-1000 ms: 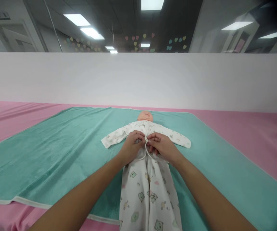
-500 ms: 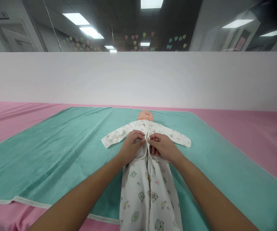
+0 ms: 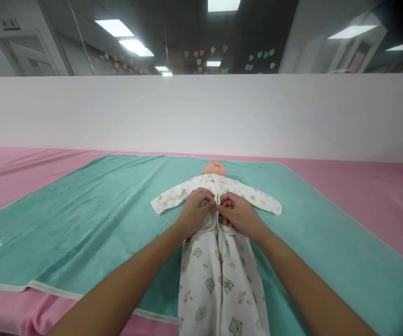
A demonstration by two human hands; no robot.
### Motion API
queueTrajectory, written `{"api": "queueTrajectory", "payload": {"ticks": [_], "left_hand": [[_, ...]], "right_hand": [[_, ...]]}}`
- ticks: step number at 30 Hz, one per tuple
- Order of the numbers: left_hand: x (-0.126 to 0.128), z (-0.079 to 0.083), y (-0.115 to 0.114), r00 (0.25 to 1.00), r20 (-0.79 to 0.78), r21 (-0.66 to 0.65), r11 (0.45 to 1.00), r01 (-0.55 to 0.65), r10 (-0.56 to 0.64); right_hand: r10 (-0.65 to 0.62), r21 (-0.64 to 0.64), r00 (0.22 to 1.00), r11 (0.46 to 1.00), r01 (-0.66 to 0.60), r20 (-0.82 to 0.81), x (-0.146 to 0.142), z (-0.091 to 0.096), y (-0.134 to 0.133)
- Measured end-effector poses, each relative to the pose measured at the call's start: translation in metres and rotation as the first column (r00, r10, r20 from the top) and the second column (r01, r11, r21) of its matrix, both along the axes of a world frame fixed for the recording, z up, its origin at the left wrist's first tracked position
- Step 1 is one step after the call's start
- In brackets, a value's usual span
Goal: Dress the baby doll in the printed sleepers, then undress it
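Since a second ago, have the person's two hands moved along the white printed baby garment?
Yes, slightly: the left hand and right hand sit nearer the doll's head, pinching the white printed garment at its front opening.

A doll [image 3: 214, 168] lay on its back on a blanket [image 3: 82, 214] spread over the table [image 3: 362, 186], head toward the far wall [image 3: 201, 112]. Both hands met on the romper [image 3: 218, 275] at its chest, left hand [image 3: 194, 213] beside right hand [image 3: 238, 214].

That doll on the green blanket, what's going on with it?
A person is working on the front of a baby doll dressed in a white bear-print sleepsuit. The left hand and right hand meet at the chest and pinch the two front edges together. The doll lies face up on a teal blanket over a pink surface.
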State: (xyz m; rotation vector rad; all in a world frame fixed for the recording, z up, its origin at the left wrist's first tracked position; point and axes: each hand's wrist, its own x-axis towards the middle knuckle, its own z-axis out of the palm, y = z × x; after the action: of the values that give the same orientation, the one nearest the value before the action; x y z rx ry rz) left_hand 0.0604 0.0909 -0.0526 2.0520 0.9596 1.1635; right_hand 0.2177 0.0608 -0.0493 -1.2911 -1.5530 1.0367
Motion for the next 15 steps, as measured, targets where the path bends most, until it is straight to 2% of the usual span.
{"api": "queueTrajectory", "payload": {"ticks": [6, 11, 15], "left_hand": [[0.0003, 0.0043, -0.0014, 0.997, -0.077, 0.041, 0.999, -0.009, 0.012], [0.0017, 0.0064, -0.0013, 0.991, -0.132, 0.079, 0.997, -0.021, 0.031], [0.0025, 0.0068, -0.0005, 0.983, -0.176, 0.119, 0.992, -0.033, 0.054]], "right_hand": [[-0.016, 0.054, 0.996, 0.998, 0.011, 0.090, -0.0024, 0.0027, -0.0050], [-0.006, 0.025, 0.997, 1.000, 0.004, 0.074, -0.0017, 0.0023, -0.0049], [-0.048, 0.016, 0.995, 0.999, 0.047, 0.082, -0.0021, -0.0011, -0.0024]]}}
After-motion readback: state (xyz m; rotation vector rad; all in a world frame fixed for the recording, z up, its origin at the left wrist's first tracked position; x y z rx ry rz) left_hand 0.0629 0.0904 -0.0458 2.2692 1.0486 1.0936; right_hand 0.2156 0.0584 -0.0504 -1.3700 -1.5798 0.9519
